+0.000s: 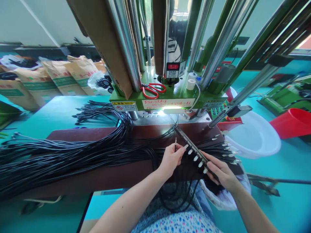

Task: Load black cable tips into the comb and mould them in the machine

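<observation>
My right hand (220, 171) is wrapped round the lower end of a long, narrow metal mould bar (191, 144), which lies at a slant over the board. White cable connectors (195, 158) stick out in a row along its near side. My left hand (170, 160) is closed, thumb and finger pinching the connector (186, 146) farthest up the row. A thin dark piece with a pointed tip (175, 144) stands up by its fingers; its kind is unclear. Black cables (178, 197) hang in loops below the bar, over my lap.
Ahead rises a green press (136, 103) with steel columns and a lit work area; red scissors (152, 90) lie on it. Bundles of black cables (97, 152) cover the brown board (126, 176) at left. A white basin (257, 136) and red bucket (293, 123) stand right.
</observation>
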`<state>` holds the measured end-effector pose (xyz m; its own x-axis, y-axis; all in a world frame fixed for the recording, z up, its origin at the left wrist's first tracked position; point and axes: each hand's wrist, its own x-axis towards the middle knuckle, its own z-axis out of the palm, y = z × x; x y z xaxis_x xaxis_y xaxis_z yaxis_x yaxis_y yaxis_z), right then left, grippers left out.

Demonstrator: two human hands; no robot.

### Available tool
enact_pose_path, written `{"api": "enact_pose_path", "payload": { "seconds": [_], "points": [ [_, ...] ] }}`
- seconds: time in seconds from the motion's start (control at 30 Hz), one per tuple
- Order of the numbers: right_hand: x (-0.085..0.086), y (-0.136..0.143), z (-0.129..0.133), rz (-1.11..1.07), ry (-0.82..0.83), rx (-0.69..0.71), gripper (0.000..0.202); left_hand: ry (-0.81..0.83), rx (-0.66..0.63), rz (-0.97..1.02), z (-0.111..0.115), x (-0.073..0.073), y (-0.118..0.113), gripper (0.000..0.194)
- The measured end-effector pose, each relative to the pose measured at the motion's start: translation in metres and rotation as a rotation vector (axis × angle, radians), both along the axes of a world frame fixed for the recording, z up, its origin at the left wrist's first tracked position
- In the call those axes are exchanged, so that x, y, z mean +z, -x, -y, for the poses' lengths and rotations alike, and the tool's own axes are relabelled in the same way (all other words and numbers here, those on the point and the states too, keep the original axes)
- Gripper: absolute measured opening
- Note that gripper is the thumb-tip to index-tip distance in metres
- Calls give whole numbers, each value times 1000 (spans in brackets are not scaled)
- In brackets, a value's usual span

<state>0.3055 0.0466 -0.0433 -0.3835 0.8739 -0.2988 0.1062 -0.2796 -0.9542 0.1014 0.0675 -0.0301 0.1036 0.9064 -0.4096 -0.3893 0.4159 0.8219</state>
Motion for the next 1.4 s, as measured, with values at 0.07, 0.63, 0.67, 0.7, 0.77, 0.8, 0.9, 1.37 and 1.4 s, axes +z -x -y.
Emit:
{"api": "enact_pose_path", "payload": {
  "seconds": [0.07,0.63,0.67,0.7,0.77,0.8,0.9,1.37,1.4],
  "points": [
    [1,0,1,14,-23,11,62,-2,0,-3,0,1,0,25],
    [0,1,3,63,0,-34,67,-84,-8,-60,0,12,10,28],
    [0,0,4,55,4,-33,68,-78,-48,-54,-1,13,11,28],
    [-1,-1,4,46,8,-27,68,-69,-95,-60,-2,15,12,28],
    [-2,-1,4,33,11,-12,66,-48,-164,-92,-3,15,14,28],
    [-2,-1,4,31,10,-4,66,-32,-175,-104,-4,15,14,28],
    [-1,-1,3,41,14,29,64,-3,-151,-97,-4,13,14,26],
    [5,2,0,214,-192,262,55,38,-155,-142,-3,10,15,25],
    [6,2,0,236,-220,275,54,33,-152,-149,-3,10,15,24]
  ]
}}
